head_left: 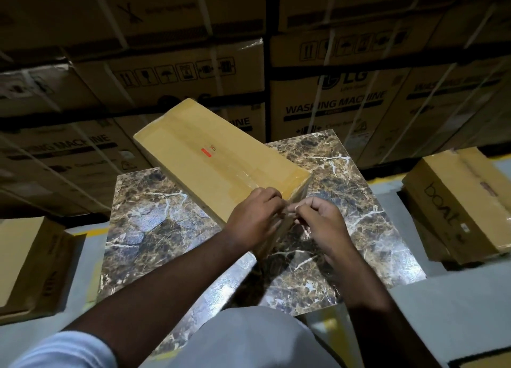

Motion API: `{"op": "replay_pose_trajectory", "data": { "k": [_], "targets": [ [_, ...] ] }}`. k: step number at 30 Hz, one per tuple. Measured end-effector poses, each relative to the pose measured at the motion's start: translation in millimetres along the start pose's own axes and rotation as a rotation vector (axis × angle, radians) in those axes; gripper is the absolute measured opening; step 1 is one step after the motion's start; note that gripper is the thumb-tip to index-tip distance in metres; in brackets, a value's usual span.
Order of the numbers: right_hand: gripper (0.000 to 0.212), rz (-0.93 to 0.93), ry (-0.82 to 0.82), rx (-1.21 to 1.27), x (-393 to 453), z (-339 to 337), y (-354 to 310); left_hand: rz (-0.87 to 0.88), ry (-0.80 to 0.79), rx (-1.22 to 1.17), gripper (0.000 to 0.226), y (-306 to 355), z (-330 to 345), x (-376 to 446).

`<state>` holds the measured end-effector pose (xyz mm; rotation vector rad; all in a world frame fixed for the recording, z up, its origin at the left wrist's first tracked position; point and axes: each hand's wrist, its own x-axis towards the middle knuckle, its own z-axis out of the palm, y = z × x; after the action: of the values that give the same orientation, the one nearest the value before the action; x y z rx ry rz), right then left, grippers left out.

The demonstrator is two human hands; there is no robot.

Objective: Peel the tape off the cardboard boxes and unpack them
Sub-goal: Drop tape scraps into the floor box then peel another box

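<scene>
The left hand [253,218] lies with curled fingers on the near end of the long, yellow-brown cardboard box [218,157], its fingertips on the near top edge where the clear glossy tape [250,178] runs across; it seems to be pinching the tape's end there, though the pinch itself is hidden under the knuckles. The right hand [318,219] is curled too, thumb and forefinger pressed together just beside the left hand's fingertips at the box's near corner, pinching what looks like a thin clear end of the tape; it is too small and blurred to be sure.

Both bare forearms reach forward from the near edge and meet at the box's near end, the left from the near left with a light blue sleeve [63,351] at the elbow, the right from the near right.

The box lies flat and slantwise on the brown marble-patterned bench [154,229], its far end pointing far left and overhanging the bench's far edge. A small red label [206,152] sits on its top.

On the grey floor, a brown cardboard box [30,265] stands to the left of the bench, and a flat brown carton printed "boat" [456,201] lies to the right. Beyond the bench rises a wall of big strapped cartons marked "WASHING MACHINE" [334,105].
</scene>
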<state>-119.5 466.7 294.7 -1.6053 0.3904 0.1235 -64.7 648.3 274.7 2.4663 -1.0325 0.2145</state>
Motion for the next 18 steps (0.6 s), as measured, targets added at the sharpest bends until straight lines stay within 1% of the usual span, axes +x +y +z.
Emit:
{"op": "replay_pose_trajectory", "data": {
  "k": [3,4,6,7,8,9,10,11,12,14,16,18],
  "targets": [
    [0.012,-0.078,-0.087,-0.13,-9,0,-5,0.015,0.029,-0.087,0.022,-12,-5,-19],
    [0.012,-0.15,-0.087,-0.171,-12,1,-5,0.012,0.031,-0.116,0.019,-15,-7,-25],
    [0.011,-0.362,-0.014,-0.284,-15,1,-1,-0.034,0.048,-0.188,0.014,-20,-14,-33],
    [0.017,-0.45,-0.004,-0.385,-14,2,1,-0.074,0.059,-0.249,0.012,-22,-20,-34],
    [0.032,-0.508,-0.053,-0.508,-12,3,0,-0.107,0.059,-0.311,0.011,-23,-27,-33],
    [0.051,-0.526,-0.144,-0.633,-8,6,-1,-0.124,0.05,-0.361,0.011,-23,-34,-32],
    [0.067,-0.52,-0.235,-0.748,-2,11,-1,-0.134,0.031,-0.398,0.011,-22,-42,-30],
    [0.072,-0.532,-0.297,-0.83,3,17,-3,-0.159,0.005,-0.437,0.011,-22,-47,-28],
    [0.068,-0.567,-0.328,-0.847,11,21,-2,-0.205,-0.023,-0.477,0.01,-22,-52,-25],
    [0.044,-0.667,-0.336,-0.816,28,22,-5,-0.309,-0.066,-0.531,0.012,-23,-58,-24],
    [0.021,-0.708,-0.361,-0.825,37,21,-11,-0.373,-0.07,-0.525,0.021,-25,-61,-28],
    [0.012,-0.722,-0.392,-0.803,41,21,-12,-0.422,-0.082,-0.576,0.033,-25,-61,-38]
  ]
}}
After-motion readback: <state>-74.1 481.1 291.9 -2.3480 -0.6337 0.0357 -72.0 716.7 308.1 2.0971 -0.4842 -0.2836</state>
